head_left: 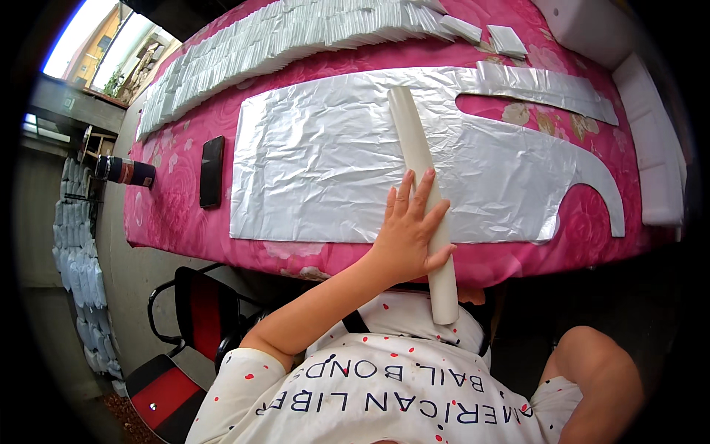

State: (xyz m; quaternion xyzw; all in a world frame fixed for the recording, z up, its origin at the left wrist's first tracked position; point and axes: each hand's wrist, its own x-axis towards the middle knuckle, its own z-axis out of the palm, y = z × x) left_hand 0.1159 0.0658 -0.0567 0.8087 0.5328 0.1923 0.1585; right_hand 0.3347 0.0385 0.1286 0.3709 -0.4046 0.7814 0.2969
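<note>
- So, a long, cream-coloured cylindrical tube (409,126) is laid across a crinkled silvery film sheet (310,163), near end poking past the pink floral-clothed tabletop (174,200).
- The tube's touched by the left grip (409,233), fingers spread wide.
- Right grip can't be made out, so no telling its state.
</note>
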